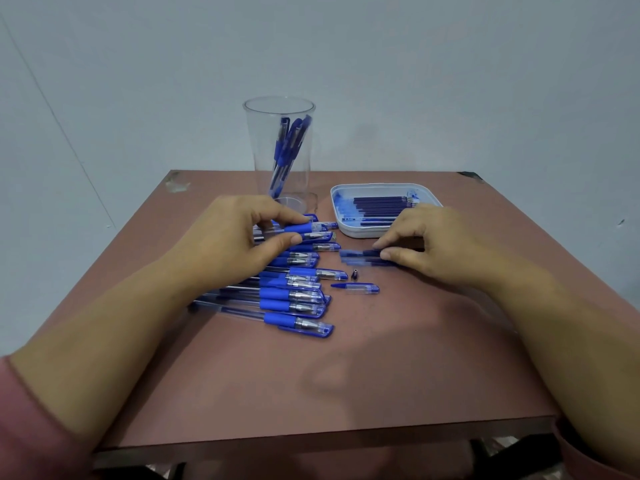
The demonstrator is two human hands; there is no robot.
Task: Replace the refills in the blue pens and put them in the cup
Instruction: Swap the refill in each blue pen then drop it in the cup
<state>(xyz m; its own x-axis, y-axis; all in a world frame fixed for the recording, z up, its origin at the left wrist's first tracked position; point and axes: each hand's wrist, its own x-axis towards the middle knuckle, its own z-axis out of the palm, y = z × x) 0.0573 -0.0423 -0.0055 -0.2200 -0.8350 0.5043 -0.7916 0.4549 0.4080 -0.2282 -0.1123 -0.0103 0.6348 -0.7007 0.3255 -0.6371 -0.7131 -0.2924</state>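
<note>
While our left fingers [281, 215] pinched a pen [298, 227], our right fingers [394, 255] pinched a refill [353, 252] lying crosswise, just right of it.

**Pink Sleeves, Bare Forearms**

Two arms of one person are seen from above, and a dusty-pink sleeve is worn on each. The left sleeve [31, 427] is shown at the lower left corner. It ends well above the wrist, so the left forearm [121, 323] is bare down to the left hand [239, 237]. Its edge is seen as a soft curved line across the arm. Of the right sleeve [588, 455] only a narrow strip is shown at the lower right corner, with the right forearm [554, 323] and right hand [426, 240] bare. The fabric is plain; its weave cannot be made out.
</note>
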